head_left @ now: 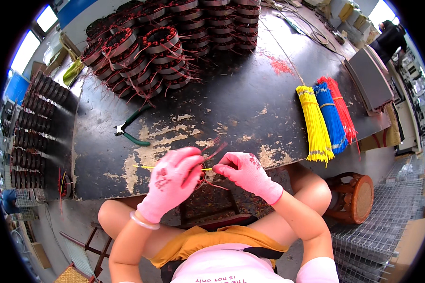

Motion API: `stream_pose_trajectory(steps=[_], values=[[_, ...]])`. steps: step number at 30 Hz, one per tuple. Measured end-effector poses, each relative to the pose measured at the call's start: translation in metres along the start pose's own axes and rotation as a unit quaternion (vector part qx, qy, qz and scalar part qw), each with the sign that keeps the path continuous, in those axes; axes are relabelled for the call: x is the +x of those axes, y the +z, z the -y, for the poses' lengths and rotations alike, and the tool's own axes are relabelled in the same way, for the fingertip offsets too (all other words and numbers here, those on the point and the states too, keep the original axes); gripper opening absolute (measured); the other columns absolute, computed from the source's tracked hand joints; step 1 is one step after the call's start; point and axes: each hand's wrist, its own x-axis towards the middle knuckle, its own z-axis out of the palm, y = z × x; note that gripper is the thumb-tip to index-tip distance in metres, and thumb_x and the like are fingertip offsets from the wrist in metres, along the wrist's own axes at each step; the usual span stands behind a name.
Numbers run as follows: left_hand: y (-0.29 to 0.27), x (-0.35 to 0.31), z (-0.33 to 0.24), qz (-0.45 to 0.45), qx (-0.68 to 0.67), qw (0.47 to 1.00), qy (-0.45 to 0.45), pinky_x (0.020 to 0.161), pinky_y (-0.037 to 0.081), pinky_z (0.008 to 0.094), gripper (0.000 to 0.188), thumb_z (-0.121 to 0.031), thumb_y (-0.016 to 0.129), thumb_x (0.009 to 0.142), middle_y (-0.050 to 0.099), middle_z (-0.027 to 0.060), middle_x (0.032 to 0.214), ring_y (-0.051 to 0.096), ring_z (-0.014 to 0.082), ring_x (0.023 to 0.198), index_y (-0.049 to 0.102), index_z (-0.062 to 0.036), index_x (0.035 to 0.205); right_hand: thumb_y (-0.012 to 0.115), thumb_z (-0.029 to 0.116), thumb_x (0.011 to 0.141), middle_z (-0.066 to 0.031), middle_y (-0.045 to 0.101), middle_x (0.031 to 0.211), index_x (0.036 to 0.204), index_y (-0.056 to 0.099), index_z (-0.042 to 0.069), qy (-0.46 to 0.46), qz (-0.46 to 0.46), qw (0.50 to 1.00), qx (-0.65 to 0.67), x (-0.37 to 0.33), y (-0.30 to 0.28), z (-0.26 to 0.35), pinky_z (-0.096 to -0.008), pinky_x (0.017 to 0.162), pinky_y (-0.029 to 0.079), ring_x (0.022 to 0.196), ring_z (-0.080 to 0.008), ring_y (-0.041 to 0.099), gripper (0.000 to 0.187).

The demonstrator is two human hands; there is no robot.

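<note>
In pink gloves, both my hands work just over the table's front edge. My left hand (171, 181) curls round a small ring-shaped motor stator (202, 179), which is mostly hidden behind its fingers; thin red wires stick out of it. A yellow wire (143, 166) runs beneath the left hand, one end poking out to its left and the other reaching across to the right. Thumb and forefinger of my right hand (244, 173) pinch together at that right end of the yellow wire. Green-handled cutting pliers (121, 129) lie apart on the table, beyond the left hand.
Tall stacks of stators (167, 56) with red wires stand at the back; more stators (30, 137) line the left. Banded yellow (315, 125), blue (331, 120) and red wires (341, 106) lie at the right. A wooden drum-shaped stool (349, 198) stands on the floor.
</note>
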Motion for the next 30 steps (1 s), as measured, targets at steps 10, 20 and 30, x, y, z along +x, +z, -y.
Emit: stream_pose_trajectory(steps=[10,20,30], values=[[0.028,0.006,0.014,0.067,0.023,0.994,-0.086,0.101,0.048,0.0452,0.027,-0.019,0.062,0.096,0.065,0.0172,0.127,0.062,0.0379,0.116,0.068,-0.0021,0.116,0.076,0.024,0.09,-0.0134,0.069,0.083,0.089,0.07,0.001,-0.119,-0.097,0.988,-0.034,-0.01,-0.001,-0.013,-0.0349,0.069,0.052,0.076,-0.022,0.068,0.024],[0.029,0.007,0.011,0.045,-0.019,0.995,-0.091,0.098,0.049,0.0426,0.028,-0.01,0.057,0.098,0.064,0.0192,0.121,0.062,0.0383,0.111,0.064,0.0037,0.121,0.072,0.041,0.092,-0.0098,0.066,0.077,0.076,0.065,0.005,0.182,-0.557,0.75,-0.308,-0.135,-0.204,-0.108,-0.0436,0.066,0.049,0.073,-0.0309,0.065,0.04],[0.027,0.009,0.008,0.058,0.002,0.993,-0.103,0.1,0.047,0.0407,0.028,-0.013,0.056,0.1,0.063,0.0187,0.124,0.061,0.0377,0.114,0.064,0.0033,0.122,0.071,0.031,0.093,-0.0116,0.071,0.094,0.093,0.066,0.008,0.182,-0.511,0.776,-0.323,-0.113,-0.223,-0.119,-0.0444,0.077,0.053,0.089,-0.0314,0.07,0.023]])
